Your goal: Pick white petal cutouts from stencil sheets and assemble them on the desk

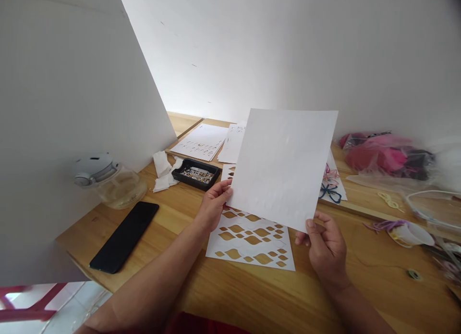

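Both hands hold up a blank white sheet (284, 166), tilted above the wooden table. My left hand (215, 204) pinches its lower left edge between thumb and fingers. At the lower right corner, my right hand (324, 242) grips the same sheet, thumb in front. Beneath it on the table lies a white paper with leaf-shaped cutouts (237, 248), through which the wood shows; its upper part is partly hidden by the raised sheet.
Left are a black phone (124, 238), a clear jar (120, 187), crumpled tissue (163, 170) and a black tray of small beads (198, 174). Papers (203, 137) lie behind. Right are pink bagged material (382, 154), a white cup (412, 234) and a small spool (414, 275).
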Demonstrator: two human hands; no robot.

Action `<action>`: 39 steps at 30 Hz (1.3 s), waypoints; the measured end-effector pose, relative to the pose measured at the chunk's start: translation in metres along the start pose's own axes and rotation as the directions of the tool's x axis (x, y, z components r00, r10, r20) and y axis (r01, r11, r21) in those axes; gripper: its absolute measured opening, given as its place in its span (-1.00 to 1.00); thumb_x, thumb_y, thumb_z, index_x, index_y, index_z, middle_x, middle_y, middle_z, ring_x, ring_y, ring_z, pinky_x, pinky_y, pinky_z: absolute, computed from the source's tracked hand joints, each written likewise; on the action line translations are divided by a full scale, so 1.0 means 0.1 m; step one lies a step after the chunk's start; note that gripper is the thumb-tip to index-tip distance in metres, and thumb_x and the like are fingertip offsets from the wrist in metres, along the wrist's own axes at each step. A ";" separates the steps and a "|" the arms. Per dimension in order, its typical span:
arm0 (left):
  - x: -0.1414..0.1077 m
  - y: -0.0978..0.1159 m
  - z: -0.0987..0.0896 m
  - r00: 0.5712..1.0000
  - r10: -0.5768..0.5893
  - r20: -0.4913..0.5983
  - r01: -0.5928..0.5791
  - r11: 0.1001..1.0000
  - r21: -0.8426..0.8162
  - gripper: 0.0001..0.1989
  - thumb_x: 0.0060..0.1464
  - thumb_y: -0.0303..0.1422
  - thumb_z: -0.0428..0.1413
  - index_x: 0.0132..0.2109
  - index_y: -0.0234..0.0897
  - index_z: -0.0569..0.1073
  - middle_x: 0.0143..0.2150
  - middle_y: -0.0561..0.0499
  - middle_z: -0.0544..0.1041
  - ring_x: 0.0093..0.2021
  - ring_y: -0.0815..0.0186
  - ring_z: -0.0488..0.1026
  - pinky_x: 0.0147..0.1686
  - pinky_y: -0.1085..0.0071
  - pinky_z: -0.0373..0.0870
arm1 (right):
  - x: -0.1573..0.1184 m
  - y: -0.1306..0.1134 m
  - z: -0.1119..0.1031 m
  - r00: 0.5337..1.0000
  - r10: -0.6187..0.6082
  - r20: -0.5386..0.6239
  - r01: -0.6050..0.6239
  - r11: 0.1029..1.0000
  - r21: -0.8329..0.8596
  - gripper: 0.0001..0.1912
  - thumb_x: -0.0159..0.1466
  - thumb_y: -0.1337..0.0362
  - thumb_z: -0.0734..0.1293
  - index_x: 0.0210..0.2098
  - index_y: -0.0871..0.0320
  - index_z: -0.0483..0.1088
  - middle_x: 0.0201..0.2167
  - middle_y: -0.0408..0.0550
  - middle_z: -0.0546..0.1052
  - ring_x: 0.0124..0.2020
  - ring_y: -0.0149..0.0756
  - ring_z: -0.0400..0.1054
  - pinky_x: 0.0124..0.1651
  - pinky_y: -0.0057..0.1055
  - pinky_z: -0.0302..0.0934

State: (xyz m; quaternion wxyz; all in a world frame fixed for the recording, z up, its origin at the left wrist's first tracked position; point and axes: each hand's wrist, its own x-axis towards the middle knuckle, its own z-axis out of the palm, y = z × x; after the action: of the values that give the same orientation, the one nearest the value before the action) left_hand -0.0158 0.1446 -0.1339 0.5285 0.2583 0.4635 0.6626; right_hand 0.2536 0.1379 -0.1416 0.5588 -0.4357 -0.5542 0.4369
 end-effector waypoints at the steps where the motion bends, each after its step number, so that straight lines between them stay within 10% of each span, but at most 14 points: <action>1: 0.00 0.00 0.00 1.000 0.005 -0.001 -0.005 1.000 -0.004 -0.51 -0.19 -0.23 0.40 -0.05 -0.18 0.58 -0.24 0.04 0.51 -0.42 0.48 0.38 -0.56 0.60 0.28 | 0.00 0.00 0.00 1.000 0.001 0.001 -0.001 1.000 0.000 -0.81 0.36 0.19 0.29 -0.07 0.08 0.30 -0.63 -0.23 0.46 -0.62 -0.39 0.32 -0.53 -0.47 0.15; 39: 0.00 -0.01 0.01 0.999 -0.018 0.030 0.019 0.999 -0.030 -0.53 -0.20 -0.24 0.40 -0.07 -0.17 0.57 -0.22 0.03 0.55 -0.43 0.46 0.39 -0.53 0.55 0.35 | -0.01 -0.10 0.03 0.994 0.105 -0.030 -0.104 0.994 0.043 -0.73 0.30 0.11 0.33 -0.08 0.12 0.35 -0.55 -0.15 0.48 -0.59 -0.36 0.32 -0.52 -0.44 0.15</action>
State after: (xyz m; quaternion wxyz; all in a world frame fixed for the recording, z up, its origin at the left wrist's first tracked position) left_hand -0.0143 0.1447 -0.1343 0.5454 0.2558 0.4477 0.6608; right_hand 0.2506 0.1349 -0.1322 0.5528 -0.4593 -0.5126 0.4698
